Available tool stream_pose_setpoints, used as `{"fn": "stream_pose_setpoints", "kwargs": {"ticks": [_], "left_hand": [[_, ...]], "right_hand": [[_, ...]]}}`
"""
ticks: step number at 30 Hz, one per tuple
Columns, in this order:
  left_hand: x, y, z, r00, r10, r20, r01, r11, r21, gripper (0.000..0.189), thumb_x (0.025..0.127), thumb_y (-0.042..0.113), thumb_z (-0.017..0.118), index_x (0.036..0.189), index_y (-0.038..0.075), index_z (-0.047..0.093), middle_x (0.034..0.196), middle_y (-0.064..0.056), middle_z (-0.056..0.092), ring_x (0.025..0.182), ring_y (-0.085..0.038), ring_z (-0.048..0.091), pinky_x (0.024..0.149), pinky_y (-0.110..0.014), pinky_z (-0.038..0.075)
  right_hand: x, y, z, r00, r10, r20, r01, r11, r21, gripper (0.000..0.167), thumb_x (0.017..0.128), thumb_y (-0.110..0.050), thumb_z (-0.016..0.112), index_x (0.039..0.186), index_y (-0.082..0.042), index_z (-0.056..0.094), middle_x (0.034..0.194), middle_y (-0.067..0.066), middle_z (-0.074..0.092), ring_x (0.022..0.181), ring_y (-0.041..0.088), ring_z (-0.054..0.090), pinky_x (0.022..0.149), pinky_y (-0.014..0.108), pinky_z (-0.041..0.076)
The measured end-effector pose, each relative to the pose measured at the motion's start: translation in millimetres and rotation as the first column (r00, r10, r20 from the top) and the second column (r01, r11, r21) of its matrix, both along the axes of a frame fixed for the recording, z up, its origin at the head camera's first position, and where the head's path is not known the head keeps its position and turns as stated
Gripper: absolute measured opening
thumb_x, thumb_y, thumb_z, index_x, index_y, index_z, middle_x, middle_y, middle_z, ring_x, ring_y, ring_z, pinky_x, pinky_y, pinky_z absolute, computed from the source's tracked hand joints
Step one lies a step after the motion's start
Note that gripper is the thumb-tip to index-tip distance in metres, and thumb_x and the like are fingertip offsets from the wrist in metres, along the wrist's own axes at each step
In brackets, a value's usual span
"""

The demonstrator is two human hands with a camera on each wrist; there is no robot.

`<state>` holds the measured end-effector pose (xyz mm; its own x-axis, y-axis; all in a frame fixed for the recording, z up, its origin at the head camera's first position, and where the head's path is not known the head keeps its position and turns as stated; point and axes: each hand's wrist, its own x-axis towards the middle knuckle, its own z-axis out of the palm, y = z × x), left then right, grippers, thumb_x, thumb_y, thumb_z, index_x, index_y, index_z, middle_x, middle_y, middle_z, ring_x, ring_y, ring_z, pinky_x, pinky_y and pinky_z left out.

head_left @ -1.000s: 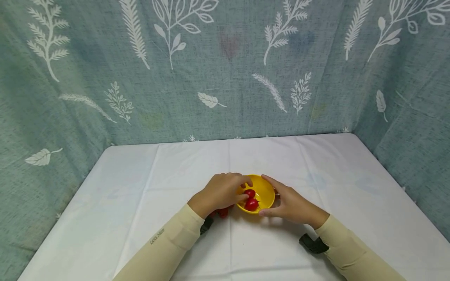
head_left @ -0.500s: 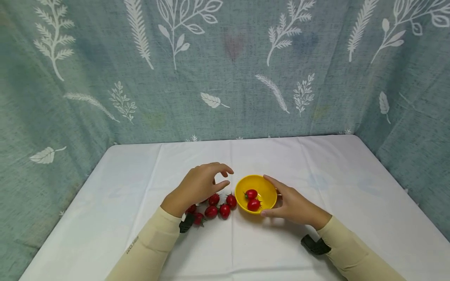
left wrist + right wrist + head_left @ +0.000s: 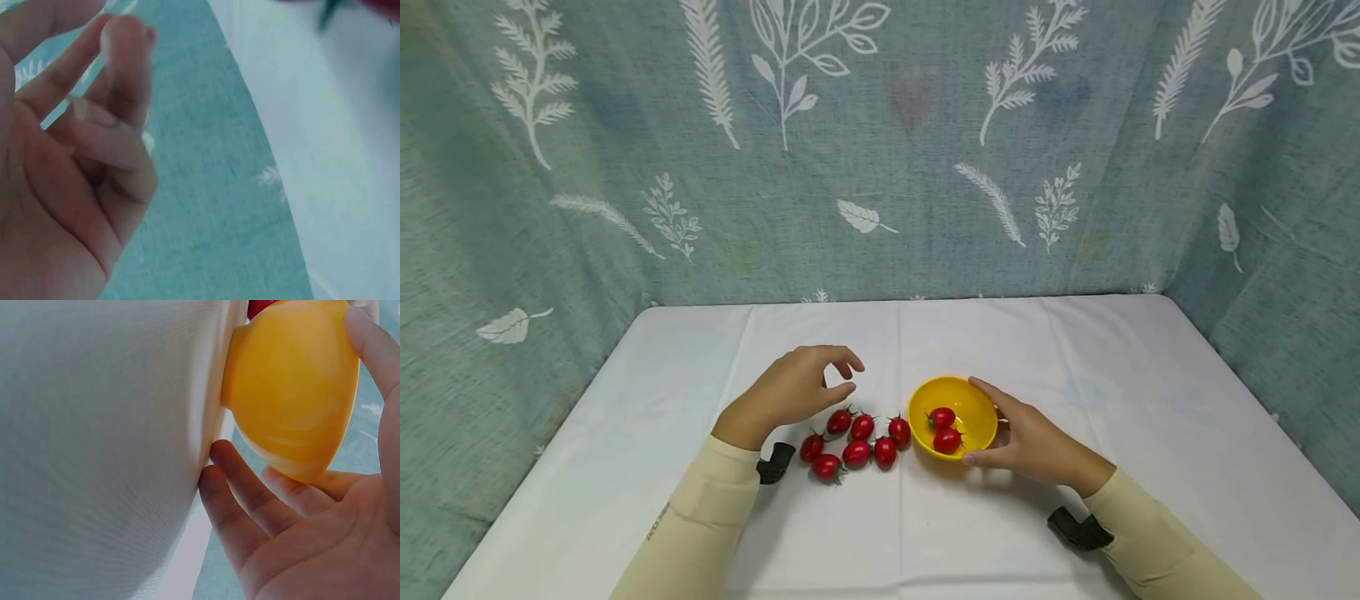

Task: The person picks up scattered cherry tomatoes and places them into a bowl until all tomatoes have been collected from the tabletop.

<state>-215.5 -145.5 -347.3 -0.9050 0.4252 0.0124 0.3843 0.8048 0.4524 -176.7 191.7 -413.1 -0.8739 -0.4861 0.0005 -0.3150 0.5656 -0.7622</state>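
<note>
A yellow bowl [image 3: 976,406] stands upright on the white table, with two red cherry tomatoes [image 3: 947,440] inside. My right hand [image 3: 1037,442] holds the bowl from the right, thumb at the near rim and fingers round the far side. In the right wrist view, the thumb lies on the rim of the bowl [image 3: 294,394] while two fingertips touch the cloth. Left of the bowl lie several cherry tomatoes [image 3: 857,453] with green stems. Above and behind them hovers my left hand [image 3: 786,390], fingers loosely bent and nothing between them.
White cloth [image 3: 1037,550] covers the table. Green leaf-patterned curtains [image 3: 895,183] rise along its back and both sides. A dark wrist mount [image 3: 775,463] on the left arm is close beside the leftmost tomatoes; another mount [image 3: 1079,530] sits under the right wrist.
My left hand has drawn out of the bowl and moved left, uncovering the tomatoes on the table. The right hand keeps its hold on the bowl. The head view has shifted slightly.
</note>
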Motion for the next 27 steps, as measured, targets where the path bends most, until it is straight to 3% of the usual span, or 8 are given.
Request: {"fn": "stream_pose_setpoints", "kwargs": {"ticks": [6, 12, 19, 27], "left_hand": [[-1.2, -8.8, -2.4, 0.991, 0.04, 0.131, -0.03, 0.996, -0.082, 0.028, 0.086, 0.021, 0.077, 0.112, 0.019, 0.07, 0.106, -0.003, 0.071, 0.081, -0.015, 0.06, 0.073, -0.033, 0.05], [-0.2, -9.2, -5.1, 0.97, 0.057, 0.236, -0.03, 0.993, -0.118, 0.029, 0.084, 0.018, 0.078, 0.111, 0.019, 0.068, 0.101, -0.001, 0.069, 0.073, -0.013, 0.061, 0.069, -0.032, 0.048], [0.0, -7.3, -11.2, 0.97, 0.073, 0.234, -0.031, 0.984, -0.178, 0.026, 0.083, 0.023, 0.08, 0.104, 0.021, 0.067, 0.096, 0.002, 0.067, 0.075, -0.014, 0.058, 0.067, -0.032, 0.046], [-0.8, -5.7, -16.9, 0.966, 0.079, 0.247, -0.033, 0.982, -0.186, 0.027, 0.079, 0.023, 0.084, 0.099, 0.022, 0.066, 0.09, 0.003, 0.066, 0.072, -0.015, 0.057, 0.065, -0.032, 0.045]], "right_hand": [[0.0, 0.2, -0.7, 1.0, 0.003, -0.004, -0.003, 1.0, -0.005, 0.103, 0.08, -0.044, 0.083, 0.158, -0.008, 0.025, 0.159, 0.015, 0.037, 0.132, 0.033, 0.053, 0.109, 0.051, 0.043], [0.9, 0.0, -0.1, 1.0, 0.0, -0.003, 0.0, 1.0, -0.004, 0.103, 0.08, -0.043, 0.083, 0.158, -0.009, 0.025, 0.159, 0.015, 0.037, 0.132, 0.033, 0.054, 0.107, 0.05, 0.045], [1.6, 0.6, -0.2, 1.0, 0.006, -0.012, -0.006, 1.0, -0.008, 0.103, 0.08, -0.044, 0.083, 0.158, -0.009, 0.025, 0.157, 0.016, 0.039, 0.137, 0.035, 0.048, 0.107, 0.052, 0.045], [1.3, 0.6, -0.7, 1.0, 0.007, -0.017, -0.007, 1.0, -0.006, 0.105, 0.079, -0.046, 0.083, 0.158, -0.008, 0.025, 0.156, 0.016, 0.041, 0.136, 0.034, 0.049, 0.107, 0.052, 0.045]]}}
